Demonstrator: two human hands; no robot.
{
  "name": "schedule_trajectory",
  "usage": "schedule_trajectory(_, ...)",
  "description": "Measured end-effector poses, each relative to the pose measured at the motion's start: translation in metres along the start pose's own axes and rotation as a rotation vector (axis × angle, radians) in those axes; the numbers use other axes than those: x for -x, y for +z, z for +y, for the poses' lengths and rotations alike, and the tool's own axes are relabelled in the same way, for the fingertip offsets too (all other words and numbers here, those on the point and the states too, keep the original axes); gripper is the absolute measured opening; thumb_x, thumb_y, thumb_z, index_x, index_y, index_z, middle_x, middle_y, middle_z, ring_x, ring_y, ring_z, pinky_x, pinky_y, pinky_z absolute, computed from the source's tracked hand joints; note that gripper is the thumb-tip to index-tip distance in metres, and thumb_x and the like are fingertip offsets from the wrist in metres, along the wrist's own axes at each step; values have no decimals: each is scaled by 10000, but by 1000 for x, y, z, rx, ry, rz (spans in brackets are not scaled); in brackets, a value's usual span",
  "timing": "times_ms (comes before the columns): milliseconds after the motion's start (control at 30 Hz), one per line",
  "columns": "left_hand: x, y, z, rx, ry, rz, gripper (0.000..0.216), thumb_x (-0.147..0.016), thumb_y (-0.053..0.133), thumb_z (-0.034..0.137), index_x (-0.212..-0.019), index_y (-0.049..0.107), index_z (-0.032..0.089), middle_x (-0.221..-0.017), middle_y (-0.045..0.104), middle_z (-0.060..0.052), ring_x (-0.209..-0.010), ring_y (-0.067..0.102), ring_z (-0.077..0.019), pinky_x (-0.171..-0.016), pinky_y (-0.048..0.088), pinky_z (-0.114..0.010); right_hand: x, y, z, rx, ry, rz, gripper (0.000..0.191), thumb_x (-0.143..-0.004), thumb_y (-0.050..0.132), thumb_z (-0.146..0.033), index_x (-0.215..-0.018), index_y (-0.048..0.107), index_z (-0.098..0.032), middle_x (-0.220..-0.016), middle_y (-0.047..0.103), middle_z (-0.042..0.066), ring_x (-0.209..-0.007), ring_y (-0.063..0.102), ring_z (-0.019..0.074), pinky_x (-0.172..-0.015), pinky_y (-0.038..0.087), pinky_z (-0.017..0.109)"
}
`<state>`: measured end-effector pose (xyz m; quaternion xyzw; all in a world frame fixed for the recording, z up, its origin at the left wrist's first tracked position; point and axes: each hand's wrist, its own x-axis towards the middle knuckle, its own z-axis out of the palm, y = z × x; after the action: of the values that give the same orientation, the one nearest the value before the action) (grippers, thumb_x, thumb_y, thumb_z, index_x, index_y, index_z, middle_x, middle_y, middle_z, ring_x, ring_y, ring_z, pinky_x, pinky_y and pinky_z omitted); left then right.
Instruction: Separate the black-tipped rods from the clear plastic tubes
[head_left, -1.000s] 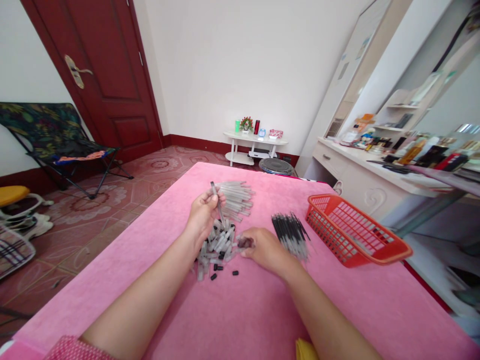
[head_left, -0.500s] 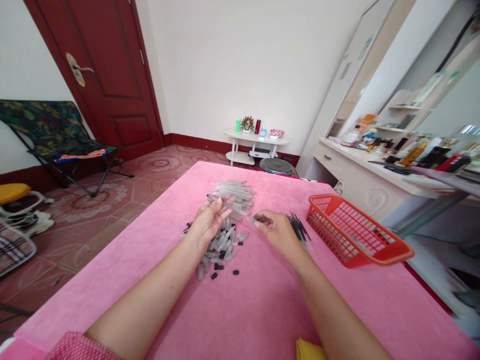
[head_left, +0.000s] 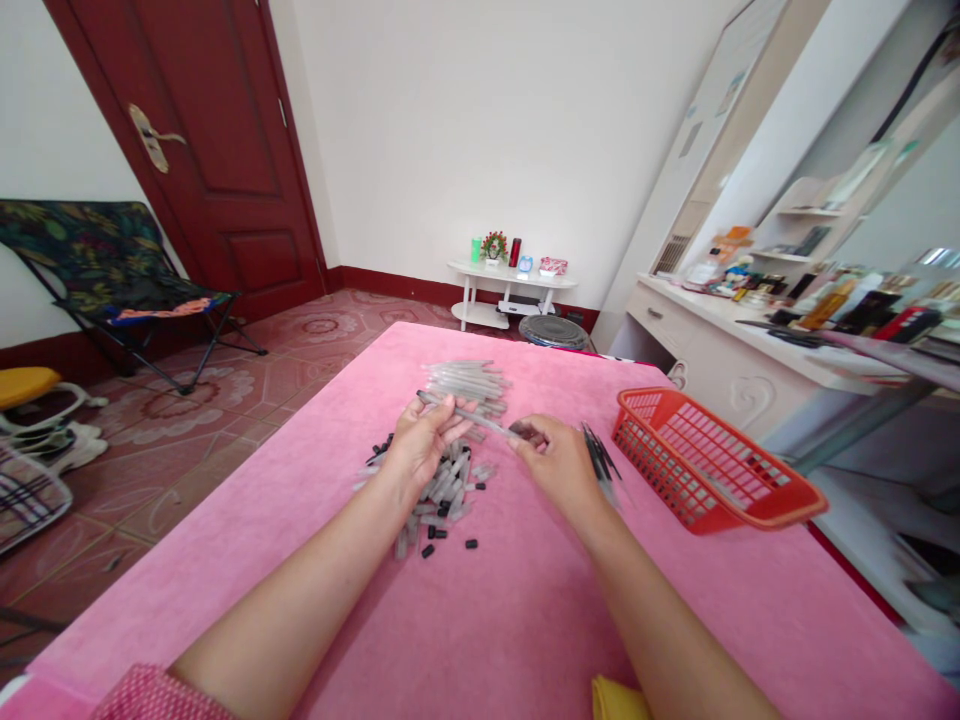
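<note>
My left hand [head_left: 426,436] is closed on a slim clear pen barrel [head_left: 480,418] with a dark end, held slanting down to the right above the table. At its right end, my right hand [head_left: 544,445] pinches a small clear cap [head_left: 513,432], partly hidden by the fingers; the barrel's tip meets it. Behind my left hand lies a pile of clear barrels [head_left: 465,378]. Below the hands, clear caps [head_left: 444,490] and small black plugs [head_left: 471,544] are heaped loosely. A bunch of thin black rods [head_left: 598,455] lies just right of my right hand.
A pink cloth [head_left: 480,630] covers the table. An orange plastic basket [head_left: 675,460] stands on the right. Something yellow [head_left: 619,698] lies at the near edge. Beyond are a cluttered white dresser [head_left: 720,340], a folding chair [head_left: 112,260] and a low white stand [head_left: 487,270].
The barrel in my left hand has shifted rightward, and its tip now reaches the cap in my right hand. Before, there was a gap between them. My right hand has barely moved.
</note>
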<state>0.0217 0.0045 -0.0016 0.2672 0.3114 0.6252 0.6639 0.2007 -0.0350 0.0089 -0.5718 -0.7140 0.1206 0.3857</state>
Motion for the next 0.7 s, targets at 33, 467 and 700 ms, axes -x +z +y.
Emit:
schedule_trajectory(33,1,0,0,-1,4,-1,142,-733,645,91,-814,541,144,-761,679,-22,-781,680,-187,-737,544,-351,0,0,0,5,-7,0,127,-725,585,-197,-813,675,-184,-786,669,38,-679,568,155,-617,400,253)
schedule_trajectory(467,4,2,-13,-9,-18,34,118,-742,632,86,-790,532,129,-732,679,-36,-739,676,-167,-683,552,-282,7,-3,-12,94,-109,49,136,-809,518,-197,-822,653,-187,-823,639,55,-774,577,175,-698,401,260)
schedule_trajectory(700,8,0,-19,9,43,-33,231,-696,689,134,-817,492,146,-768,687,-39,-748,678,-174,-649,546,-262,8,-1,-15,55,-78,75,148,-782,515,-177,-766,662,-172,-765,636,47,-717,563,158,-665,385,248)
